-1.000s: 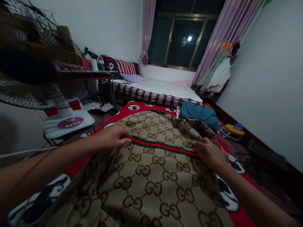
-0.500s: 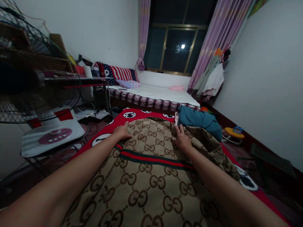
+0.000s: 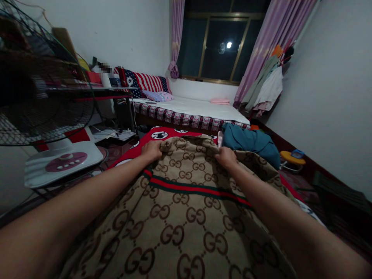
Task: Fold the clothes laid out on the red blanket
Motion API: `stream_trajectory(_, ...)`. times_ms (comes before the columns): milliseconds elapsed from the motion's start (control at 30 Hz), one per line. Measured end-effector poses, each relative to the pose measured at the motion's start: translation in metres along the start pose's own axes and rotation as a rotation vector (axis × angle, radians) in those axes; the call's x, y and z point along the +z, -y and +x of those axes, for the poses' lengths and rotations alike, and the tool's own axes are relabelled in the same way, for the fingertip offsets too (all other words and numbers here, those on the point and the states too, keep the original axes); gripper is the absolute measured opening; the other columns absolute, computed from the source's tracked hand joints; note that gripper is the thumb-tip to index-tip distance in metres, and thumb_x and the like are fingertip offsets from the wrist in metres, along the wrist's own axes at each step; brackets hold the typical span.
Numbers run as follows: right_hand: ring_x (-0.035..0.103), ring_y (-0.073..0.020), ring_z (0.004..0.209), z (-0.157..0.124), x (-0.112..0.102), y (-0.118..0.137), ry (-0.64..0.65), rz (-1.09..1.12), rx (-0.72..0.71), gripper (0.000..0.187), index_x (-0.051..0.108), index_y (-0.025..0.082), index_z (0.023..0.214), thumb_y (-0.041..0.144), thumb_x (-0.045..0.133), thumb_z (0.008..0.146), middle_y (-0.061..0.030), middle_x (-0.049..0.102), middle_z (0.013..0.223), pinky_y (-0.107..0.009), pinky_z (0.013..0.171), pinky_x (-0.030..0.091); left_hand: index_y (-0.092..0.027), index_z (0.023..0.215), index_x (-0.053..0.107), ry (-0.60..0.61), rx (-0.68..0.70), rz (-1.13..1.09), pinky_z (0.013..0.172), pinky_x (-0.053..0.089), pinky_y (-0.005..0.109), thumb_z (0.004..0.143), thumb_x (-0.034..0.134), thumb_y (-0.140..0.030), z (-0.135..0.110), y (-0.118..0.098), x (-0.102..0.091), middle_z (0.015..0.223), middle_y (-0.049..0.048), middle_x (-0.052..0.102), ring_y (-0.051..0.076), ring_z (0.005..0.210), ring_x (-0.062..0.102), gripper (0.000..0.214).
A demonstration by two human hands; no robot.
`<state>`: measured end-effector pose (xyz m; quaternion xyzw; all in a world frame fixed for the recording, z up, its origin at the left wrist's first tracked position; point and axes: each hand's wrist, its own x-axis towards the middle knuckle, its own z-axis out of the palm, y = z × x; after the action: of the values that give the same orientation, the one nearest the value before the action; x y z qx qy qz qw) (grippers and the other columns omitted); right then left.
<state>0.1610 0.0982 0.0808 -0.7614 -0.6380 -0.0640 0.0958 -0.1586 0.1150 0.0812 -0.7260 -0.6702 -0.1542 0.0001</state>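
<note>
garment (image 3: 190, 215) mostly spread, mid-frame | left hand (image 3: 152, 151) and right hand (image 3: 227, 158) both gripping its far end | right-of-frame side looks bunched, so only partway flat imo

Head-worn view, forward and down

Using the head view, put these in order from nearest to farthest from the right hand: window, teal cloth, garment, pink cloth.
1. Garment: gripped by the right hand.
2. Teal cloth: just beyond the hand, to its right.
3. Pink cloth: farther ahead, on the bed.
4. Window: farthest, behind the bed.
</note>
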Motion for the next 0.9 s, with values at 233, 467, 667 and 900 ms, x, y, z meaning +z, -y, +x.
stream_trajectory(233, 0.054, -0.0291, 0.117, 0.026, -0.033, 0.013, -0.229, 0.222, 0.143, 0.058, 0.042, 0.008, 0.136, 0.028, 0.059, 0.083, -0.0225, 0.051, 0.131, -0.036, 0.095, 0.042, -0.015, 0.133, 0.045, -0.259, -0.018, 0.132, 0.095, 0.039, 0.045, 0.086, 0.056, -0.017, 0.032, -0.052, -0.049, 0.132, 0.0182, 0.051, 0.031, 0.12, 0.048, 0.048)
stream_trajectory(467, 0.014, -0.0315, 0.144, -0.038, 0.022, 0.027, 0.044, 0.121, -0.222, 0.07, 0.024, 0.02, 0.148, 0.042, 0.052, 0.088, -0.0131, 0.016, 0.157, -0.054, 0.11, 0.025, -0.021, 0.144, 0.036, 0.185, 0.372, 0.056, 0.112, 0.017, 0.056, 0.091, 0.044, -0.047, -0.044, -0.113, 0.023, 0.157, 0.0141, 0.02, 0.032, 0.144, 0.015, 0.059)
stream_trajectory(667, 0.007, -0.0262, 0.146, -0.082, 0.046, 0.024, 0.328, 0.026, -0.145, 0.065, 0.019, 0.026, 0.151, 0.058, 0.021, 0.095, -0.0061, 0.009, 0.16, -0.056, 0.113, 0.014, -0.033, 0.15, 0.018, 0.423, 0.291, -0.028, 0.109, 0.003, 0.067, 0.09, 0.026, -0.063, -0.089, -0.111, 0.06, 0.16, 0.0036, 0.003, 0.031, 0.146, 0.001, 0.067)
stream_trajectory(900, 0.009, -0.0263, 0.146, -0.121, 0.043, 0.036, 0.24, 0.035, -0.001, 0.062, 0.021, 0.023, 0.151, 0.052, 0.017, 0.096, -0.0073, 0.013, 0.159, -0.056, 0.113, 0.011, -0.033, 0.148, 0.029, 0.218, 0.096, -0.044, 0.111, 0.007, 0.064, 0.093, 0.026, -0.05, -0.12, -0.123, 0.065, 0.158, 0.0046, 0.017, 0.031, 0.145, 0.012, 0.057)
